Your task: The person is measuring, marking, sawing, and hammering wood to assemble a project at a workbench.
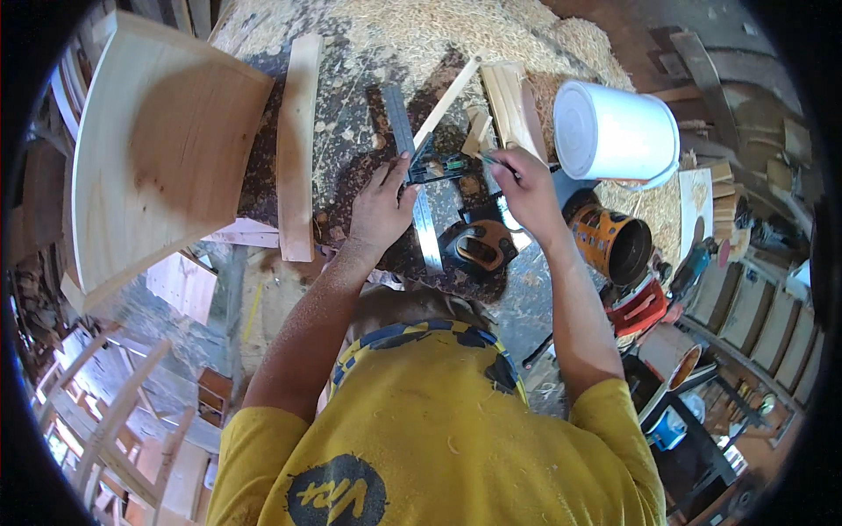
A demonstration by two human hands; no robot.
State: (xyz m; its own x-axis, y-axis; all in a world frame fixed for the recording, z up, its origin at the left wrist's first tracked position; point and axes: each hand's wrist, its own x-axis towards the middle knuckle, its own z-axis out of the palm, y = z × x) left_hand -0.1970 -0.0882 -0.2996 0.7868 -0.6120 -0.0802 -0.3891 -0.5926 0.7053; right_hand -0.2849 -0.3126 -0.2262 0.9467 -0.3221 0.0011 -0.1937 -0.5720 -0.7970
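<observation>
My left hand point(383, 206) is pressed on a steel combination square, fingers and thumb closed about its long blade point(424, 228). The square's dark head point(436, 168) lies by my fingertips, next to the lower end of a thin wooden strip point(456, 92). My right hand point(524, 188) is curled, pinching a thin greenish stick that looks like a pencil, its tip near a small wood offcut point(477, 132). Just below lies a handsaw with a black and orange handle point(481, 249), part of its blade hidden under my right hand.
A wooden plank point(300, 149) and a big curved-looking panel point(167, 149) stand at left. Beyond my right hand are a board point(514, 110), a white bucket point(623, 131) on its side, an orange tin point(610, 244) and a red object point(638, 309). Shavings point(421, 26) cover the far side.
</observation>
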